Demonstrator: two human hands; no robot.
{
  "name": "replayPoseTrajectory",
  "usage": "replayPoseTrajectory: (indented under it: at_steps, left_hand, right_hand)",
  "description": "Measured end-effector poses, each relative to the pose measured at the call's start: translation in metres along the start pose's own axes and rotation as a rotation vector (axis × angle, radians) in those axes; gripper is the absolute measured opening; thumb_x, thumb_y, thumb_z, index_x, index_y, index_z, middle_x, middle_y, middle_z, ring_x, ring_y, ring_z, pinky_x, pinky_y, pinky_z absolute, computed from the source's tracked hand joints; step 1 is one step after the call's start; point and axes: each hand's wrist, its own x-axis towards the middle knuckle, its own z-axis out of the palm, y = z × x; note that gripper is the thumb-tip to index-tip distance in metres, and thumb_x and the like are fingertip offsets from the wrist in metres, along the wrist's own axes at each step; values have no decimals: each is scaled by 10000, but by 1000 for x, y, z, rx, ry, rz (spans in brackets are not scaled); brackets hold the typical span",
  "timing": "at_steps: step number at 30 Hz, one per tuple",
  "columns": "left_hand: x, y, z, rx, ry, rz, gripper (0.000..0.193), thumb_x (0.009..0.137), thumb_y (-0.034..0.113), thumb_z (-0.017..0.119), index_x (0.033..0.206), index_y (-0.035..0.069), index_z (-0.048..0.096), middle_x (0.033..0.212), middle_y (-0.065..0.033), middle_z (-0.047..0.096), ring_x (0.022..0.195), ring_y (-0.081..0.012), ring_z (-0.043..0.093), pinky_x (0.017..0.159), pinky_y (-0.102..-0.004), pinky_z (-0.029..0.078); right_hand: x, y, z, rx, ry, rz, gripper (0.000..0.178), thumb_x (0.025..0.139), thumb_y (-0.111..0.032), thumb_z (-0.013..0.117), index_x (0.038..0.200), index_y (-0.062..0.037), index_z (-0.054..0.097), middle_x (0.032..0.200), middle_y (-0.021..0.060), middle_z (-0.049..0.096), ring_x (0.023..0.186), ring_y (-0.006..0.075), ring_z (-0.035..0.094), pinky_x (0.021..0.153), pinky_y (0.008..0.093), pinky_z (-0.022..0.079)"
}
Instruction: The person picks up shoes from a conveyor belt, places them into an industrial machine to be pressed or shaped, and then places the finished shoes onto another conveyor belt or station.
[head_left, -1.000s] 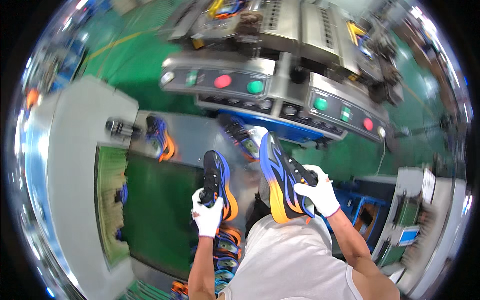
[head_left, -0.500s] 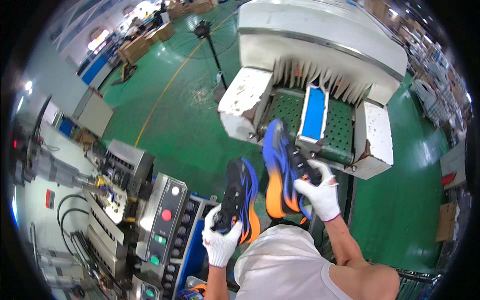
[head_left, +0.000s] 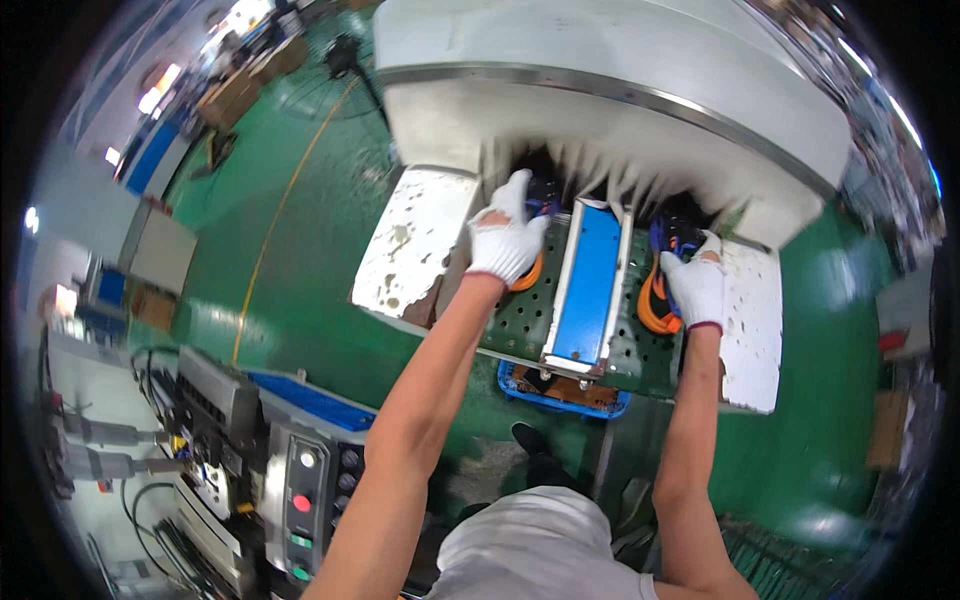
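At the mouth of a white tunnel machine [head_left: 610, 105], two running shoes sit over the green perforated belt [head_left: 520, 325], heels toward the person, toes dark beneath the pale fringe curtain [head_left: 625, 170]. A blue-topped divider [head_left: 588, 285] separates the left-lane sneaker [head_left: 543, 195] from the right-lane sneaker [head_left: 655, 305]. The gloved left hand [head_left: 505, 235] is partly spread, thumb beside its shoe; the gloved right hand [head_left: 698, 285] lies along the other's outer side, thumb bent toward it. Whether either grips firmly I cannot tell. The strips could snag a toe or tongue and twist a shoe; letting go at an angle could tip one or jam it against the divider; if the belt runs, lingering fingertips could be drawn under the fringe
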Motion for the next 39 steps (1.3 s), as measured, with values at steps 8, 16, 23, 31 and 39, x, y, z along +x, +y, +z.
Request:
replayPoseTrajectory:
  at_steps: [8,16,23,31,39]
  left_hand:
    - [-103,-9,-45,-355,180,45,726,869,338,690,1444,-40,462,1384,-299,541,1319,-433,518,1134,-459,409]
    - [-656,-46,-110,110,246,-1196,356,983,362,542,1147,88,699,1101,-180,724,1026,-387,686,913,-479,546]
    - [-1073,153,-40,435,1318,-2319,174,929,294,635,1011,157,703,967,-129,723,920,-365,704,820,-503,549]
    - [-1220,199,33,300,1350,-2693,514,846,92,731,1333,204,612,1442,-72,550,1356,-350,476,1112,-495,426]
    - [-1472,189,-30,516,1233,-2566,744,792,263,792,1459,125,493,1499,-171,514,1377,-409,473,1147,-495,395]
  right_hand:
    - [17,-23,18,-13,323,-587,569,909,-414,756,1203,66,672,1209,228,697,1038,311,691,916,423,561]
    - [-284,-60,195,431,-1448,-677,604,940,-119,744,1465,-1,468,1433,212,564,1297,305,568,1101,393,468]
    - [-494,-50,243,-162,-1642,-1197,658,901,-195,791,1441,35,494,1398,227,595,1262,310,602,1072,416,478]
    - [-607,-46,240,-701,-1461,-1526,694,806,-229,844,1358,69,546,1337,247,625,1194,318,643,1002,412,522]
    - [-590,-73,231,-985,-1271,-1784,527,909,-228,768,1332,38,598,1161,147,701,968,199,653,836,337,549]
